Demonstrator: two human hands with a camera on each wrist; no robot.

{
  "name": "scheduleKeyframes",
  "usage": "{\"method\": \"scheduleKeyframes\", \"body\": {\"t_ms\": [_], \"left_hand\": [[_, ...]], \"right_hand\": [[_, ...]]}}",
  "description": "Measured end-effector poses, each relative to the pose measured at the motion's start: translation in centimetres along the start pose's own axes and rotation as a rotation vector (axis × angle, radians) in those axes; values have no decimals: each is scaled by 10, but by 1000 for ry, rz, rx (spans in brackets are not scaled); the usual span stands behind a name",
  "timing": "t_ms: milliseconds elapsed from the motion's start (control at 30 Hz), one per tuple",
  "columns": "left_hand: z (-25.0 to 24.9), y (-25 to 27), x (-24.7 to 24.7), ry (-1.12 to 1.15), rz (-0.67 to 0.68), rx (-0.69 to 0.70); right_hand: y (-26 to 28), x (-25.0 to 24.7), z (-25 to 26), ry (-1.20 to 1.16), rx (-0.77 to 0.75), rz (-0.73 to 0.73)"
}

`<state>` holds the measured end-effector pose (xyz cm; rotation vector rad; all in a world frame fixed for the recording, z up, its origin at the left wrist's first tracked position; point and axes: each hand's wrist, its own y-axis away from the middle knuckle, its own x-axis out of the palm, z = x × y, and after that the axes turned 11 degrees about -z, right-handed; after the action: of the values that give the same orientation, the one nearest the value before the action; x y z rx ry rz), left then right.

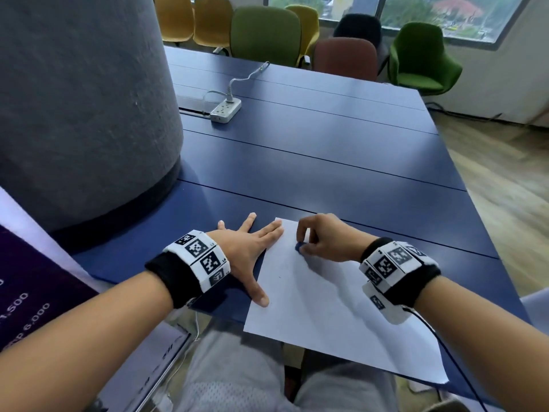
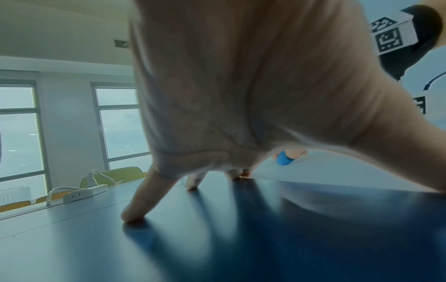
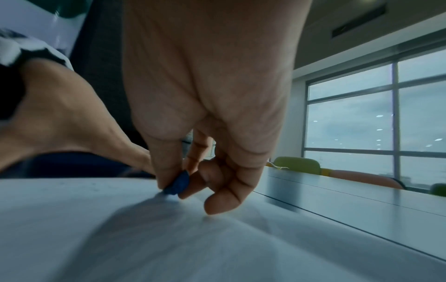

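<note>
Status: sheet of paper (image 1: 326,307) lies flat on the blue table (image 1: 326,150), turned at an angle, and its near edge runs roughly along the table's near edge, right in front of us. Left hand (image 1: 240,248) is spread flat with the fingers straight and nothing in its grasp. The thumb tip presses on the paper's left edge, one fingertip sits at the far left corner, and the other fingers rest on bare table just beside the sheet. Right hand (image 1: 323,239) pinches a blue eraser (image 1: 299,247) between the thumb and forefinger. The remaining fingers are curled, and in the right wrist view the little finger's tip touches the paper. The eraser's lower end is down on the sheet, in its far part, close to the left hand's fingertips but apart from them. We see a few faint specks on the paper near there, too small to read. Both wrists wear black bands (image 1: 190,263) with black-and-white marker squares, and a thin dark cable (image 1: 445,352) trails from the right one across the paper's near right corner. A white power strip (image 1: 225,110) with its cord plugged in sits far up the table, well apart from the work. There's a grey round pillar (image 1: 83,99) at the left, touching the table. Yellow, green and reddish chairs (image 1: 264,34) stand beyond the far edge.
</note>
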<state>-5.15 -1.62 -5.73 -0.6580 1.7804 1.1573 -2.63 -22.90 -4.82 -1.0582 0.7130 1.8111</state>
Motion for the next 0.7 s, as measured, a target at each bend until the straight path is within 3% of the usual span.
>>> {"method": "scheduleKeyframes", "body": {"t_ms": [67,233,400,600,700], "left_hand": [[0,0,-1,1,-2,-6],[1,-1,0,-16,-2,2],[0,-3,-1,-20,9,6],[1,-3,1,-33,22,6],[1,-3,-1,-25,24,1]], "right_hand": [[0,1,-3,-25,18,-50],[12,5,5,-10,-68,116],[-10,1,-11,-17,58,-79],[16,6,5,-24,-68,155],[7,6,4,-14,-27,55]]}}
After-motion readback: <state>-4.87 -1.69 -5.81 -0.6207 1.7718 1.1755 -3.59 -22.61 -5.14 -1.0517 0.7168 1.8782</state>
